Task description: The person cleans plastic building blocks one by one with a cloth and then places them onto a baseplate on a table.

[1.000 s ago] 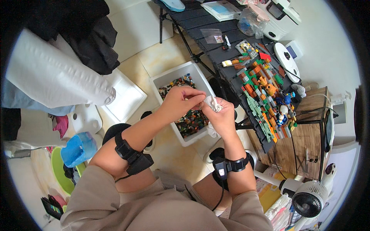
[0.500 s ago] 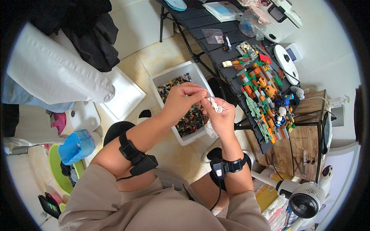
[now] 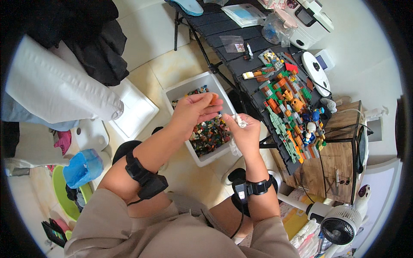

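Over a white bin [image 3: 198, 160] filled with small coloured building bricks [image 3: 211, 139], both my hands are raised. My left hand [image 3: 192, 112] pinches a small orange-brown toy brick [image 3: 213, 99] between thumb and forefinger, its other fingers stretched out. Just right of it, my right hand [image 3: 246, 134] is closed around a crumpled white cloth or tissue [image 3: 239, 121], part of which hangs below the hand. A small gap separates the two hands. The palm and fingers hide some of the cloth.
A black slatted table [image 3: 241, 69] at the right bears rows of built-up bricks [image 3: 284, 107], small toy figures [image 3: 296, 104] and a white appliance [image 3: 307, 23]. White trousers [image 3: 64, 81] hang at the left above a white lid [image 3: 134, 109]. A white fan [image 3: 340, 225] stands lower right.
My hands have come apart: the left has drawn slightly left with the orange-brown brick, now plainly visible, while the right keeps the white cloth. The whole view has shifted slightly.
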`<state>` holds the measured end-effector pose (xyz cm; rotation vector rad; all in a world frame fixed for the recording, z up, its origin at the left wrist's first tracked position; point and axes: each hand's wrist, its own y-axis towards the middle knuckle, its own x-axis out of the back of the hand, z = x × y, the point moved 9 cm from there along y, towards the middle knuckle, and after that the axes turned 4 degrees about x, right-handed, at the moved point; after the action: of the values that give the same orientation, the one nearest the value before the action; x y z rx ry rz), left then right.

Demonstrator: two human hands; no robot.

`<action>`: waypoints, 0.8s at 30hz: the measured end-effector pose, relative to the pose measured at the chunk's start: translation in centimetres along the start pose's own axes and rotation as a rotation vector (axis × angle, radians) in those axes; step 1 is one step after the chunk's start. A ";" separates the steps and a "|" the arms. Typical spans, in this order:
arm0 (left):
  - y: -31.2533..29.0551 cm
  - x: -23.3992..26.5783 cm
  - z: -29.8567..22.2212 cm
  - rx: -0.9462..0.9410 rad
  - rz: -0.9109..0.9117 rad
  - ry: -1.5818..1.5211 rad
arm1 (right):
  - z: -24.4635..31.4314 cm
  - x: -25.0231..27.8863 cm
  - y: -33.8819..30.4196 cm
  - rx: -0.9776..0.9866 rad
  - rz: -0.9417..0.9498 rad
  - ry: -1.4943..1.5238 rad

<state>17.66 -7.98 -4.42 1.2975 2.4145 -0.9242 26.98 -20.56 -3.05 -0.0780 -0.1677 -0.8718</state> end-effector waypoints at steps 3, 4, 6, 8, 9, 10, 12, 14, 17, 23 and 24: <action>0.1 -0.1 0.2 0.033 0.072 -0.102 | -0.4 0.1 0.5 0.123 0.033 -0.584; 0.0 -0.4 0.1 0.020 0.084 -0.099 | -0.7 0.4 0.2 0.148 -0.005 -0.612; -0.4 0.1 0.3 0.011 0.044 -0.037 | 0.2 0.1 -0.1 0.166 -0.041 -0.551; -0.2 -0.1 0.5 0.018 0.057 -0.034 | 1.3 0.2 -0.2 0.176 -0.050 -0.493; -0.2 -0.4 0.2 -0.010 0.056 -0.002 | 0.8 0.4 0.0 0.077 -0.050 -0.219; -0.2 -0.6 0.0 -0.038 0.055 0.031 | 0.2 0.4 0.1 -0.020 -0.052 0.056; 0.1 -1.4 0.2 -0.041 0.085 0.052 | -0.4 0.2 0.4 -0.161 -0.012 0.352; 0.0 -2.0 0.1 -0.057 0.083 0.166 | -0.1 -0.5 0.3 -0.250 0.002 0.719; -0.2 -3.3 0.1 -0.056 0.220 0.170 | 0.6 0.2 0.7 -0.131 0.028 0.814; -0.6 -4.1 1.2 -0.074 0.318 0.219 | 0.5 -0.4 -0.5 -0.166 0.144 0.742; -0.6 -4.7 1.0 -0.085 0.329 0.221 | 0.1 -0.4 -1.1 -0.179 0.149 0.709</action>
<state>19.77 -11.90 -2.66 1.7746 2.2614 -0.6105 25.85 -20.98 -2.99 0.0541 0.5727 -0.7197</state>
